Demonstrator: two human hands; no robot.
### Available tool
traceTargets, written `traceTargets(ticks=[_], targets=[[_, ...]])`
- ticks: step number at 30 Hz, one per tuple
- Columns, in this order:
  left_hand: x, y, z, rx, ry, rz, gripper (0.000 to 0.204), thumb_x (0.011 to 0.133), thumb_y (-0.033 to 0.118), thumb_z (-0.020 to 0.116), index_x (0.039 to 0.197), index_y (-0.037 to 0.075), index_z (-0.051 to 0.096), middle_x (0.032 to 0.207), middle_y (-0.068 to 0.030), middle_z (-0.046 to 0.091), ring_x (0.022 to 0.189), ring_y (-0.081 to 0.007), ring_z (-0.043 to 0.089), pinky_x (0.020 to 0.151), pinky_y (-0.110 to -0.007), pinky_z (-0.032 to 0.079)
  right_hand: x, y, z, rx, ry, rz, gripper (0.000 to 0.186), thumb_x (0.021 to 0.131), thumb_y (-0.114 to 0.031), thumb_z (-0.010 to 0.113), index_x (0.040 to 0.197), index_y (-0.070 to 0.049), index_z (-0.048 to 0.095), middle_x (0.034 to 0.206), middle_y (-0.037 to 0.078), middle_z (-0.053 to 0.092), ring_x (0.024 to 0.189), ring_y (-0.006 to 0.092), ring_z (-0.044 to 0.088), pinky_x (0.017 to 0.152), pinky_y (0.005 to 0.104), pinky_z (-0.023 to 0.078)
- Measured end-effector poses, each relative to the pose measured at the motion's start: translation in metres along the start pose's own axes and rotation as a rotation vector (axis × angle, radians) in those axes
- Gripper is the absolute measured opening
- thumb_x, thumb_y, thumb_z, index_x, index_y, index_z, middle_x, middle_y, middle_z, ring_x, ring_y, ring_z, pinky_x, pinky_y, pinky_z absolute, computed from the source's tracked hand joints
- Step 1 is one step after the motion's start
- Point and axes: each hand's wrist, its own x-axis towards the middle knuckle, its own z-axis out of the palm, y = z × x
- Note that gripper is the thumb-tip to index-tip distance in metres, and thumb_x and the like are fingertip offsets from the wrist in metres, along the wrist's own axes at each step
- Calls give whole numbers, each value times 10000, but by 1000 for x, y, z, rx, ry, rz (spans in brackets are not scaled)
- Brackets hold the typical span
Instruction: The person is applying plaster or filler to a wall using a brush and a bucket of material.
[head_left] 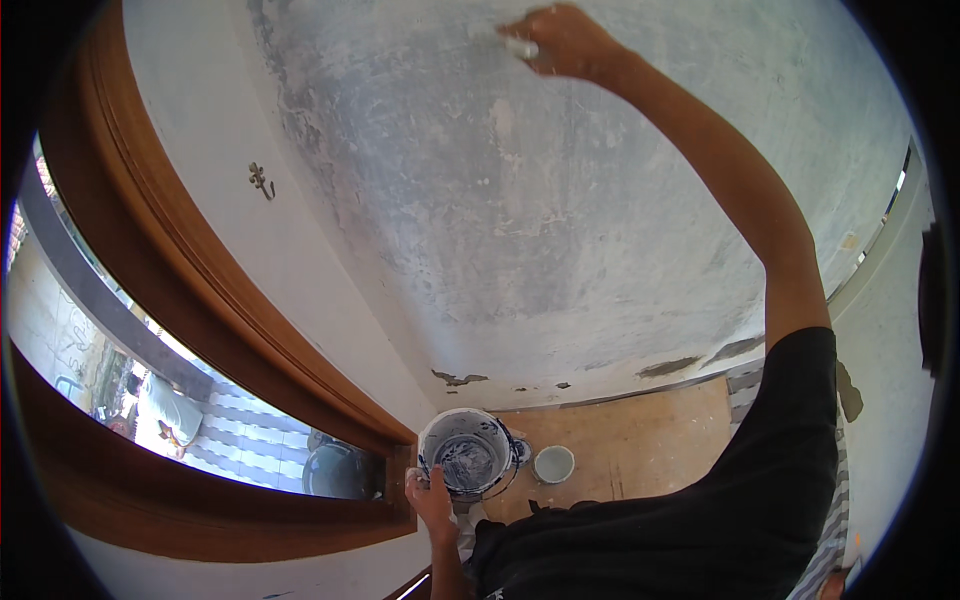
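My right hand (565,42) is raised high against the patchy grey-white wall (540,270). Its fingers close around a small tool with a pale handle (520,47); its working end is blurred, so its kind does not show. Low on the left, my left hand (432,502) is by the near-left rim of a white bucket (424,440). Its fingers are curled and smeared with white, and what they hold, if anything, is unclear. Dark and white streaks coat the bucket's inside.
A small white tub (554,464) stands on a brown board (640,440) along the wall's foot. To the left is a wooden window frame (240,290), with a metal hook (261,181) on the wall beside it. Outside, a person (170,408) and a dark bin (340,470) are visible.
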Motion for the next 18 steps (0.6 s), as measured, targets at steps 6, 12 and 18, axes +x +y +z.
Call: traceTargets(ticks=[6,12,18], targets=[[5,6,2,-38,-108,-40,273,802,106,649,697,27,410,685,-5,403,626,-89,381,517,-287,315,-24,-48,33,-166,43,106,345,889,-106,543,1227,-52,587,1192,156,619,1082,318,605,951,377,486],[8,14,6,-119,-128,-76,300,806,112,652,685,25,391,664,3,385,613,-92,370,513,-298,310,-120,-152,91,-16,-53,72,419,836,-55,510,1235,70,523,1236,243,565,1149,346,565,1010,428,440],[10,7,-6,-44,-107,-78,281,802,131,654,721,3,417,689,-20,404,640,-110,398,544,-299,343,-168,-205,111,455,-459,88,252,695,-78,572,913,45,599,829,190,660,784,351,650,717,439,528]])
